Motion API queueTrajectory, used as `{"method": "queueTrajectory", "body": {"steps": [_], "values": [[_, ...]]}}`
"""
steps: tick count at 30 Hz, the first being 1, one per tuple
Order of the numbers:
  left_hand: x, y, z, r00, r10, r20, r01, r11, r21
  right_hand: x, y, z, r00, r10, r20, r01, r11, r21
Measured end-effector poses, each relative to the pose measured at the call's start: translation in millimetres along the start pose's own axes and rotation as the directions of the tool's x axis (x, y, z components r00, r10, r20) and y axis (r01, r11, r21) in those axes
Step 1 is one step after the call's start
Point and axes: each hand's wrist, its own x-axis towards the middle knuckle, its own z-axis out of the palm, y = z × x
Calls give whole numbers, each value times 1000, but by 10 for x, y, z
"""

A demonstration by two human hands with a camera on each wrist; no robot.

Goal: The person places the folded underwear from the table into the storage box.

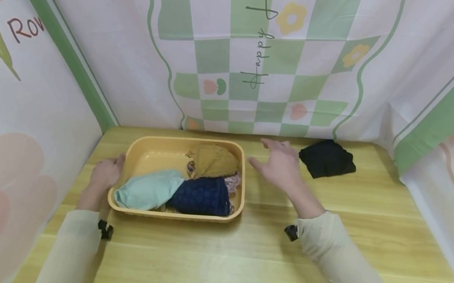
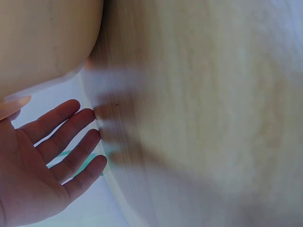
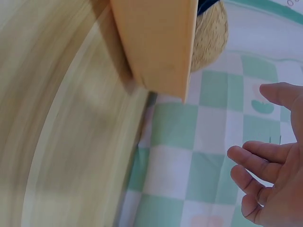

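A yellow plastic basin (image 1: 152, 142) holds several folded cloth items: a mint-green bundle (image 1: 149, 189), a navy blue roll (image 1: 203, 196), a mustard piece (image 1: 216, 162) and some pink fabric (image 1: 233, 182). At the basin's left end is my left hand (image 1: 106, 172), its thumb by the rim. The left wrist view shows that hand's four fingers (image 2: 71, 130) spread and extended below the basin wall. My right hand (image 1: 280, 166) hovers just off the basin's right end with nothing in it. Its thumb and fingers (image 3: 258, 163) stand apart in the right wrist view.
A folded black cloth (image 1: 327, 159) lies toward the back right of the wooden table (image 1: 208, 266). Behind the table hangs a green-and-white checked curtain (image 1: 274, 60), and printed fabric panels (image 1: 13, 129) enclose the left and right sides.
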Motion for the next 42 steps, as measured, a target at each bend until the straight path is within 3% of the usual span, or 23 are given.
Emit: {"method": "queueTrajectory", "body": {"steps": [16,33,42], "values": [[-14,-7,-5,1000,-12,-4,12,1000,-5,-61,519,-146,988,148,37,-148,989,-14],[-8,-11,-2,1000,-6,5,6,1000,6,-124,1213,-247,967,256,8,-255,965,-53],[0,-7,-1,1000,-2,5,2,1000,0,-120,1542,-212,956,290,34,-287,955,-78]]}}
